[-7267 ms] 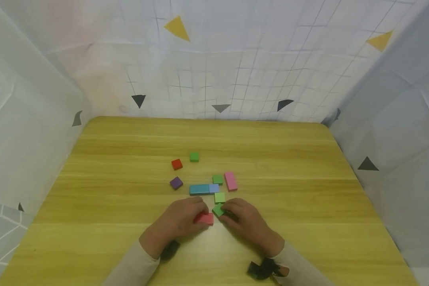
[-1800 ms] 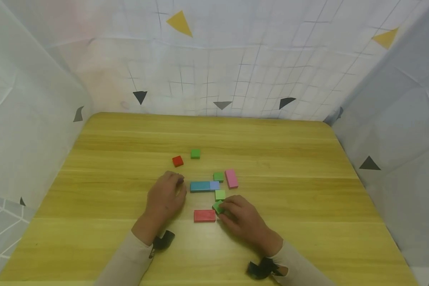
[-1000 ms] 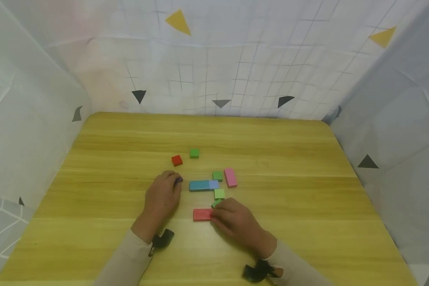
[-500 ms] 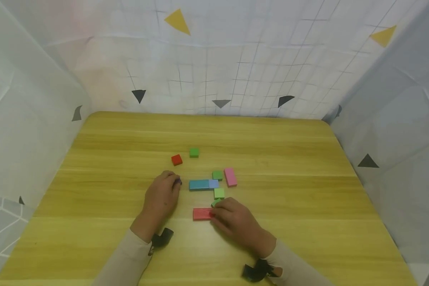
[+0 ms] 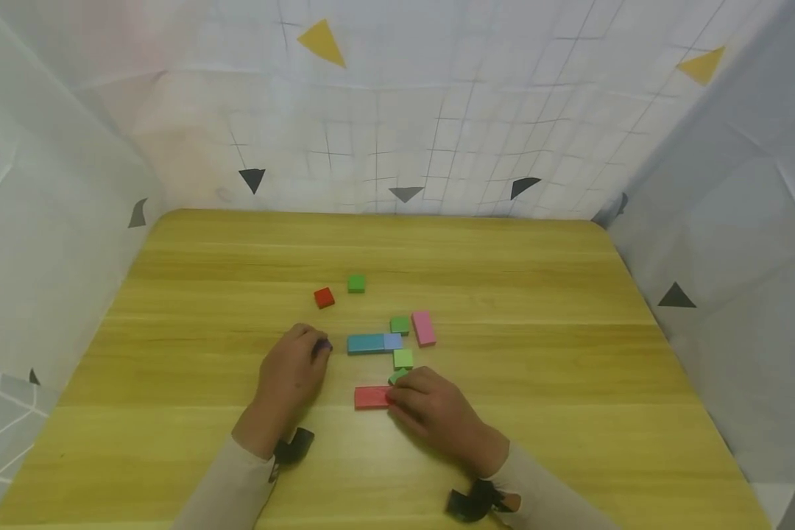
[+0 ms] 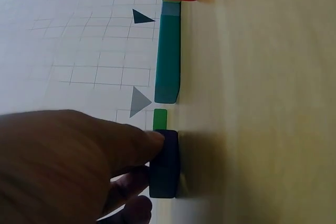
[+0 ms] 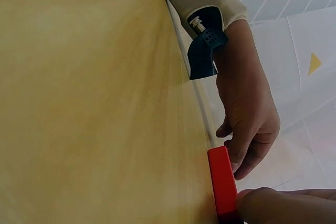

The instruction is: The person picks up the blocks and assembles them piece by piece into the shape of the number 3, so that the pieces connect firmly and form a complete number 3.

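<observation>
Right hand [image 5: 440, 412] from green block [image 5: 397, 376] to a pinch on long red block [image 5: 371, 398] (purple block [image 6: 167, 165] in left hand's [image 5: 291, 373] grasp)

This is a screened-off tabletop work space; pale sheets [image 5: 397, 125] printed with grids and triangles [image 5: 252, 179] enclose a wood-grain table [image 5: 536, 287] along its back and both sides; the wider room stays hidden.

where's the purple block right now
In the head view, the purple block is pinched in the left hand, left of the teal block, nearer the person than the small red block.
</observation>
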A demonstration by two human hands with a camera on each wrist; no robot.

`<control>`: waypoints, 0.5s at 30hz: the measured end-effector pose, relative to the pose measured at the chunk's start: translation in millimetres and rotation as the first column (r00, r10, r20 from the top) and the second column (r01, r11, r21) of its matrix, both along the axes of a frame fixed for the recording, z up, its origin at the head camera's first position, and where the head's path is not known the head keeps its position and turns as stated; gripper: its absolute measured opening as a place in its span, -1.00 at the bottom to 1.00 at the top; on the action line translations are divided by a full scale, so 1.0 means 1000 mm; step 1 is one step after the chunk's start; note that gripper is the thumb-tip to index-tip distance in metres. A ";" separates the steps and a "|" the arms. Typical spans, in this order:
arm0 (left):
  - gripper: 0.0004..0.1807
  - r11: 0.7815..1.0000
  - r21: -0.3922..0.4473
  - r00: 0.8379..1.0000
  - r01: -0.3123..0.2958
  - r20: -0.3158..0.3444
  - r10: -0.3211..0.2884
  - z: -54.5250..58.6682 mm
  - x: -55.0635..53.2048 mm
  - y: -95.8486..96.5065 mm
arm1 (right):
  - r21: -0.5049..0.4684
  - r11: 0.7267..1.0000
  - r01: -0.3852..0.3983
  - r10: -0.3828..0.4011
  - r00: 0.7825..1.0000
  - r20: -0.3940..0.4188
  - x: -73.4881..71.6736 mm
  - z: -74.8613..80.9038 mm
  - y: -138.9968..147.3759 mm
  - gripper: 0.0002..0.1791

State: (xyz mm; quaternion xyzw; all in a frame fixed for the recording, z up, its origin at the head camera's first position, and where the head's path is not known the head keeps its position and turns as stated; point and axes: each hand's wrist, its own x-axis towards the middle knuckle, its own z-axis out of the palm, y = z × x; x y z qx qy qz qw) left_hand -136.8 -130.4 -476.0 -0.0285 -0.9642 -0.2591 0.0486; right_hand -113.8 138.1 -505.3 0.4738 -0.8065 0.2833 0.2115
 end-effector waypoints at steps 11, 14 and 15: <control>-0.71 1.000 -0.018 0.998 0.002 0.066 0.000 0.006 0.009 -0.002 | -0.004 1.000 -0.003 0.003 1.000 0.019 0.001 -0.002 0.000 -0.78; -0.69 1.000 -0.022 0.997 0.004 0.080 -0.002 0.008 0.010 -0.002 | -0.003 1.000 -0.001 0.001 1.000 0.022 0.001 -0.003 0.000 -0.79; -0.67 1.000 -0.022 0.996 0.006 0.087 -0.004 0.008 0.010 -0.002 | -0.004 1.000 0.000 0.000 1.000 0.022 0.001 -0.003 0.000 -0.79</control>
